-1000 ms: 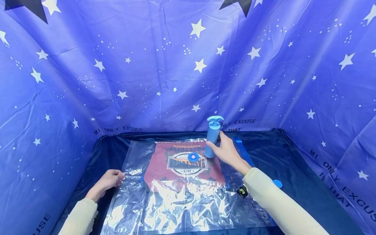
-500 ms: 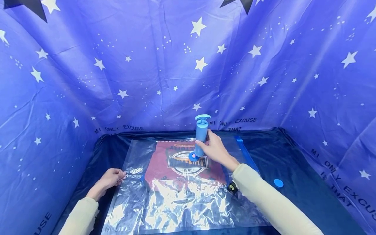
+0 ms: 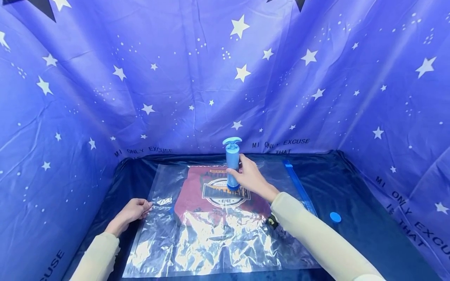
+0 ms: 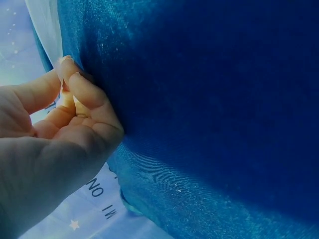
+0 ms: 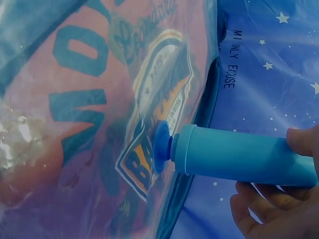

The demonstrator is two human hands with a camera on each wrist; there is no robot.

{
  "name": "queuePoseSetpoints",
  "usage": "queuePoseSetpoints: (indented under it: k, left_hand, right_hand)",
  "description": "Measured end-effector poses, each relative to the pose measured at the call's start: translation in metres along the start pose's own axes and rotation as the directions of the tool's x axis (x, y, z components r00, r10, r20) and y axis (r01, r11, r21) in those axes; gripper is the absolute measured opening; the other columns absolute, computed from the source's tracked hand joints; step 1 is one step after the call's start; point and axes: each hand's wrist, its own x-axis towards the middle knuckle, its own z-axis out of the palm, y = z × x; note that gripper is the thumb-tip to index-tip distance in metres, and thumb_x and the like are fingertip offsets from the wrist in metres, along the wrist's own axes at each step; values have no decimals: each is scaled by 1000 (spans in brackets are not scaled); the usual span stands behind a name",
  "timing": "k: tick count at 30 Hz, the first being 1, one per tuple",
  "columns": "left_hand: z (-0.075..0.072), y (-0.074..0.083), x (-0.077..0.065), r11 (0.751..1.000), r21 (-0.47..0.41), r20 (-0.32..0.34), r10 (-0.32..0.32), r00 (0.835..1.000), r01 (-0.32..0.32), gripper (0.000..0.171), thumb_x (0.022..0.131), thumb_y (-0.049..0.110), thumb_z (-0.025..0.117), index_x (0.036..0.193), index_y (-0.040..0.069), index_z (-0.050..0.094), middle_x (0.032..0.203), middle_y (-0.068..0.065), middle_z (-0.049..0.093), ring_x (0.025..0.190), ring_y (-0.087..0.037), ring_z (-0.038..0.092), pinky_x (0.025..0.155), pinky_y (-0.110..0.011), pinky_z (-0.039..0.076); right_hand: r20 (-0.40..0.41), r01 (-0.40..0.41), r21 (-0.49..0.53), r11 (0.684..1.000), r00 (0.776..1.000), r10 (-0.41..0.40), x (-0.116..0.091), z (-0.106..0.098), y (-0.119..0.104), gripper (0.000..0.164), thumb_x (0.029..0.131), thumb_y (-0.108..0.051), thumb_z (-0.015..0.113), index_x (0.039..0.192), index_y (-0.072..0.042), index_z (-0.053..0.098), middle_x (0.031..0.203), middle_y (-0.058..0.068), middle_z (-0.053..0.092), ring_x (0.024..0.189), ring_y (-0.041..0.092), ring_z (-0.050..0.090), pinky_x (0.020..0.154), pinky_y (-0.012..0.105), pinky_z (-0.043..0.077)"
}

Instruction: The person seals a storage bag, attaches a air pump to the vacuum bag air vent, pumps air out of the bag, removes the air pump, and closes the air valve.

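A clear vacuum storage bag [image 3: 211, 249] lies flat with a folded dark-red garment [image 3: 188, 195], printed with a round logo, inside it. My right hand [image 3: 250, 174] grips the barrel of a blue hand pump [image 3: 232, 159], which stands upright with its T-shaped handle on top. In the right wrist view the pump's narrow tip meets the round blue valve [image 5: 162, 147] on the bag. At the bag's left edge my left hand [image 3: 131, 210] pinches the film between thumb and fingertips. That same left hand [image 4: 75, 114] shows up close in the left wrist view.
A blue round cap [image 3: 335, 217] lies on the dark blue cloth [image 3: 365, 234] to the right. The bag's blue zip strip [image 3: 300, 187] runs along its right side. Blue star-printed curtains [image 3: 197, 78] enclose the back and sides.
My right hand has carried the pump leftward from beside the valve onto it. My left hand has kept its pinch on the bag's edge.
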Motion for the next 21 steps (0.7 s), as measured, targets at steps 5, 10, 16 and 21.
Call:
queuePoseSetpoints:
  k: [5,10,16,21]
  left_hand:
    - [0,0,-1,1000,0,0,-5,1000,5,34,110,7,53,77,2,58,73,-1,54,67,-15,50,61,-25,41]
    - [2,-4,-3,1000,-9,0,-2,1000,2,34,109,7,54,76,3,58,72,0,54,66,-14,50,60,-24,41]
    - [-1,1,-1,998,55,-71,37,997,-33,22,106,9,60,87,-3,59,72,-4,56,66,-17,53,60,-28,44]
    - [0,22,2,938,328,-215,187,958,-110,33,100,16,69,117,-10,57,97,-23,64,90,-37,63,82,-49,50]
  right_hand:
    - [34,2,-8,1000,999,-2,0,5,2,53,102,-29,74,141,0,52,122,16,66,107,30,68,88,45,57]
    - [46,-6,-6,1000,999,6,-3,10,5,52,102,-26,74,140,1,51,120,16,67,106,30,68,87,45,57]
    - [52,12,-26,1000,999,-11,1,8,3,49,101,-28,74,136,0,54,117,14,66,103,27,67,85,44,57]
    - [67,14,-41,999,998,-11,4,5,2,51,102,-30,74,137,0,53,117,14,66,102,26,67,85,43,57]
